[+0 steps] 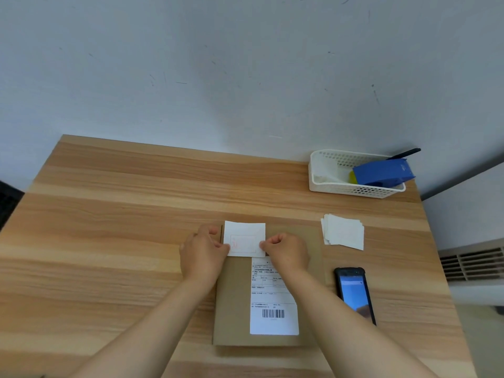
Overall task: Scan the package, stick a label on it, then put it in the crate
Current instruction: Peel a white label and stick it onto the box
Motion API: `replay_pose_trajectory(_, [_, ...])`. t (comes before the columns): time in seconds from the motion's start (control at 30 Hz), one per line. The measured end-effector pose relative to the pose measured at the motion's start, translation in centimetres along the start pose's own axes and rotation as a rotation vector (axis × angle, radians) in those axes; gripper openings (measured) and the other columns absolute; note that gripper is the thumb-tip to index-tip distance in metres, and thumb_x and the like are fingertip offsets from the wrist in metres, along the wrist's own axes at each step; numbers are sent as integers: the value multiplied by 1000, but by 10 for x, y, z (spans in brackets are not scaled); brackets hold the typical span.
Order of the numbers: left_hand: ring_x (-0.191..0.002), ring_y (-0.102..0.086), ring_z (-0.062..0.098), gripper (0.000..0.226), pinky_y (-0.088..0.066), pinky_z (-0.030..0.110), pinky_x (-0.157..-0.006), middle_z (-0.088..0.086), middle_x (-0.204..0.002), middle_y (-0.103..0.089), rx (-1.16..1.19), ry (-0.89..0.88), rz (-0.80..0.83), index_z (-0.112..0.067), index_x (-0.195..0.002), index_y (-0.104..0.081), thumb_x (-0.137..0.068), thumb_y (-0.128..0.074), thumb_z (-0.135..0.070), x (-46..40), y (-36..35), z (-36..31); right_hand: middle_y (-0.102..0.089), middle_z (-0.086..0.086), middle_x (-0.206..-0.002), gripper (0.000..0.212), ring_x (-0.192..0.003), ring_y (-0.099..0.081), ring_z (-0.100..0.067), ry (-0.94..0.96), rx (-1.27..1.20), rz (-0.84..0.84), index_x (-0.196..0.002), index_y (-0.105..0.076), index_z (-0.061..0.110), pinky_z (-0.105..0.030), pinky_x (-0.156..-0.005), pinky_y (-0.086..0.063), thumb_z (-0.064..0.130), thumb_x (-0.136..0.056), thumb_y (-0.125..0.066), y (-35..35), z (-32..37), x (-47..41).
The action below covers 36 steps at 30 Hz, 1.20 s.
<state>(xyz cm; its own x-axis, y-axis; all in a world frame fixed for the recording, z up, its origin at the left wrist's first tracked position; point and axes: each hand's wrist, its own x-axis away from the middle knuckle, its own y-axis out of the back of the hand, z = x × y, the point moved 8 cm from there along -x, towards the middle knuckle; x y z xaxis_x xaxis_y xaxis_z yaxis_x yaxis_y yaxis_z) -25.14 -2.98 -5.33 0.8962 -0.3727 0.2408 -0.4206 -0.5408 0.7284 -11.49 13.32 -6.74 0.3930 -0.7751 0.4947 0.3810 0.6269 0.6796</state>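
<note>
Left hand [203, 251] and right hand [286, 251] are pinching opposite edges of a square label [244, 237] over the cardboard package [234, 304], which is lying at table [109, 214] centre; a handheld scanner [354, 294] is resting at its 3 o'clock.

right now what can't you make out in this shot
- Head view: print on the shipping label is too small to read, and the right hand and forearm cover part of it.
- Small label: its faint red marking is too blurred to read; fingers of the left hand hide its left edge.
- Handheld scanner: screen content blurred.
- White basket: its wall and the blue object hide what lies beneath.
</note>
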Motion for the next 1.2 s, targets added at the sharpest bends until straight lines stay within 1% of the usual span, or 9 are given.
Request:
replay_pose_trajectory(0.07, [-92,-56,21,34,-36,36,-85,-17,-63,-53,-15,-17,-2,-17,-104,-56,-71,-67,-18,1,-1,-1,-66,14,-67,21,-93,-62,-20,6,14,-7,-56,-62,26,-40,-90,-46,39,-71,-68,-2,-1,-1])
replay_pose_trajectory(0.17, [-92,-55,21,34,-36,36,-85,-16,-62,-53,-30,-33,-8,-17,-103,-57,-71,-65,-17,0,-3,-2,-68,14,-73,18,-97,-58,-18,34,47,-33,-60,-66,25,-36,-90,-43,38,-72,-67,-3,-2,-4])
replay_pose_trajectory(0.3, [-91,-54,21,33,-33,33,-82,-17,-61,-52,-43,-51,-22,-17,-102,-57,-70,-65,-16,-2,-4,-1,-63,16,-73,16,-103,-51,-17,58,85,-55,-62,-64,26,-31,-85,-33,35,-75,-66,-2,-1,-4])
replay_pose_trajectory(0.4, [-91,-54,21,32,-31,33,-80,-17,-61,-52,-40,-53,-26,-18,-101,-57,-70,-65,-16,-2,-5,0,-60,17,-74,16,-105,-48,-18,67,107,-61,-62,-62,27,-33,-89,-36,34,-76,-65,-1,0,-4])
replay_pose_trajectory(0.6, [-93,-53,20,32,-27,30,-78,-17,-61,-52,-35,-21,-30,-18,-101,-56,-70,-64,-16,-3,-6,3,-69,13,-87,15,-106,-50,-18,76,128,-75,-63,-61,28,-34,-89,-39,33,-76,-64,-2,2,-3])
replay_pose_trajectory(0.77, [-95,-52,19,32,-24,28,-77,-16,-61,-53,-31,-4,-22,-18,-102,-55,-71,-64,-16,-4,-6,4,-68,14,-86,15,-105,-50,-18,74,143,-83,-61,-60,29,-34,-88,-38,32,-76,-63,-3,3,-3])
replay_pose_trajectory(1.0, [-99,-51,21,35,-27,32,-83,-13,-67,-58,-56,4,-25,-18,-105,-55,-71,-63,-18,-4,-6,2,-62,16,-79,22,-104,-49,-18,75,143,-101,-56,-55,29,-32,-84,-33,31,-76,-63,-2,5,-1])
replay_pose_trajectory(1.1, [-99,-51,20,34,-25,31,-82,-10,-72,-62,-76,-11,-32,-19,-104,-55,-71,-63,-18,-5,-6,0,-64,13,-87,14,-103,-48,-18,90,148,-127,-64,-57,29,-33,-83,-31,32,-76,-63,-4,4,0])
replay_pose_trajectory(1.2, [-99,-50,21,31,-19,29,-74,-7,-75,-66,-128,-64,-41,-20,-102,-55,-72,-61,-18,-3,-6,-3,-58,11,-84,13,-97,-46,-17,120,142,-167,-71,-55,26,-32,-83,-30,34,-75,-65,-3,2,2])
